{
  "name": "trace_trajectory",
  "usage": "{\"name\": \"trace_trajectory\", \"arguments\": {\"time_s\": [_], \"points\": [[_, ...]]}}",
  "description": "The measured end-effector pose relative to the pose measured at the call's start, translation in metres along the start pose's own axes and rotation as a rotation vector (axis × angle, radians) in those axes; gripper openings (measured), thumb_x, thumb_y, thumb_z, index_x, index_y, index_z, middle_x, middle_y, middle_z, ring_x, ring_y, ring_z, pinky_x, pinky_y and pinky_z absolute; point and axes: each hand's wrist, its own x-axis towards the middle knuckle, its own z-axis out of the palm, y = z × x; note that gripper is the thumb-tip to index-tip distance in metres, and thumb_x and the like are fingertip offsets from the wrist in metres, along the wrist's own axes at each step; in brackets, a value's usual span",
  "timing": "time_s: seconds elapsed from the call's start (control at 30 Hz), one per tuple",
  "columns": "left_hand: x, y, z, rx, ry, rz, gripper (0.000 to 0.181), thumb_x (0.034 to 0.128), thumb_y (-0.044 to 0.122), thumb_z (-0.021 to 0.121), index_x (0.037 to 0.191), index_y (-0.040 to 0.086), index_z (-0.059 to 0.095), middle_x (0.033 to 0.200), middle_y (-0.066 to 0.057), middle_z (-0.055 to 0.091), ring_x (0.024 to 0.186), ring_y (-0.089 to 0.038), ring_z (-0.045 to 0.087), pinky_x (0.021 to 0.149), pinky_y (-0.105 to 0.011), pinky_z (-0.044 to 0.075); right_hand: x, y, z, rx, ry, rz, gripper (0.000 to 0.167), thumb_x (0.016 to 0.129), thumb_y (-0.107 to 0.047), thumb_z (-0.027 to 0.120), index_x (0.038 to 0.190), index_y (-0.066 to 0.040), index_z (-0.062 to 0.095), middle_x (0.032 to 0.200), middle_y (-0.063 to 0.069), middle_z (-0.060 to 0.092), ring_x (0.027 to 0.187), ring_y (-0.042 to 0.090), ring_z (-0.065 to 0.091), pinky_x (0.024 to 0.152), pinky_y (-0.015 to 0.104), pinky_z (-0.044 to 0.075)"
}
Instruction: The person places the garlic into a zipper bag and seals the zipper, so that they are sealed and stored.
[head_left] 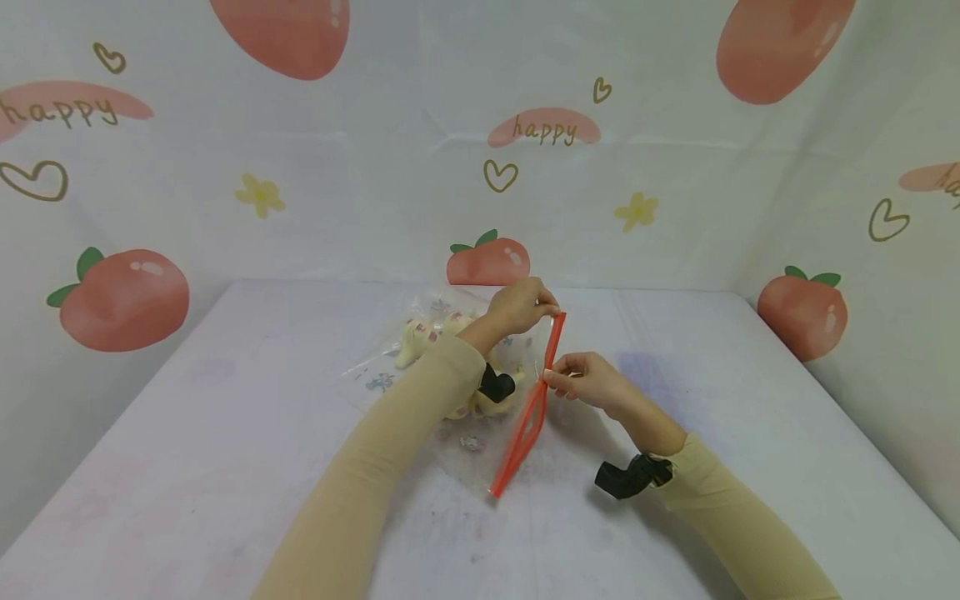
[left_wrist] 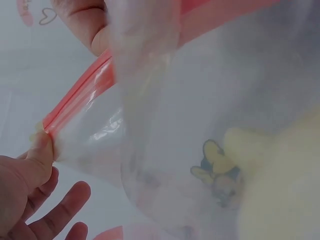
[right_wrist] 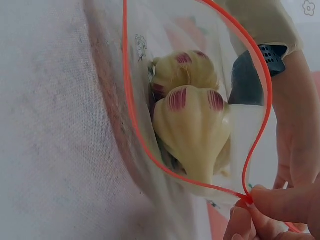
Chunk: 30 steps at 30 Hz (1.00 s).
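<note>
A clear zip bag (head_left: 468, 454) with a red zip strip (head_left: 517, 454) lies on the table, its mouth toward the right. Cream garlic bulbs (right_wrist: 192, 127) with purple streaks show inside it. My left hand (head_left: 521, 306) pinches the far end of the strip; in the left wrist view its thumb presses the bag's corner while other fingers spread. Nearer the middle, my right hand (head_left: 592, 383) pinches both edges of the strip together. Between the right hand and the near end, the red edges bow apart, leaving the mouth open there, as the right wrist view shows.
A pale cloth-covered table (head_left: 187, 467) lies under the bag. Behind it hangs a white backdrop (head_left: 390, 192) printed with fruit, hearts and flowers. Black wrist mounts, one on the right wrist (head_left: 633, 477), sit below both hands.
</note>
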Motion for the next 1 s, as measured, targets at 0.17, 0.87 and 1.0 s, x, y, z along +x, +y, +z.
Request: {"name": "trace_trajectory", "arguments": {"time_s": [0.17,0.87,1.0], "points": [[-0.001,-0.001,-0.003,-0.002,0.037,-0.004,0.022,0.093,0.029,0.057,0.106,0.019,0.072,0.11,0.002,0.067,0.082,-0.013,0.058,0.059,-0.021,0.038,-0.001,0.0,0.005,0.011,-0.048,-0.003,0.024,0.091,-0.02,0.059,0.09,0.003,0.064,0.079,0.007,0.064,0.074,0.015,0.058,0.068,0.026,0.046],[0.001,-0.009,-0.003,-0.016,0.075,0.009,0.022,0.0927,0.029,0.058,0.106,0.019,0.072,0.111,0.002,0.069,0.092,-0.014,0.062,0.066,-0.024,0.044,-0.003,0.002,0.016,-0.007,-0.109,-0.024,0.024,0.09,-0.019,0.061,0.088,0.005,0.063,0.069,-0.003,0.06,0.068,0.009,0.053,0.064,0.027,0.044],[0.001,-0.009,-0.004,-0.017,0.083,0.008,0.022,0.0927,0.029,0.058,0.106,0.019,0.072,0.111,0.002,0.069,0.091,-0.014,0.062,0.067,-0.025,0.044,-0.004,0.001,0.016,-0.006,-0.116,-0.023,0.024,0.09,-0.019,0.06,0.088,0.005,0.063,0.068,-0.005,0.057,0.067,0.01,0.051,0.063,0.027,0.043]]}}
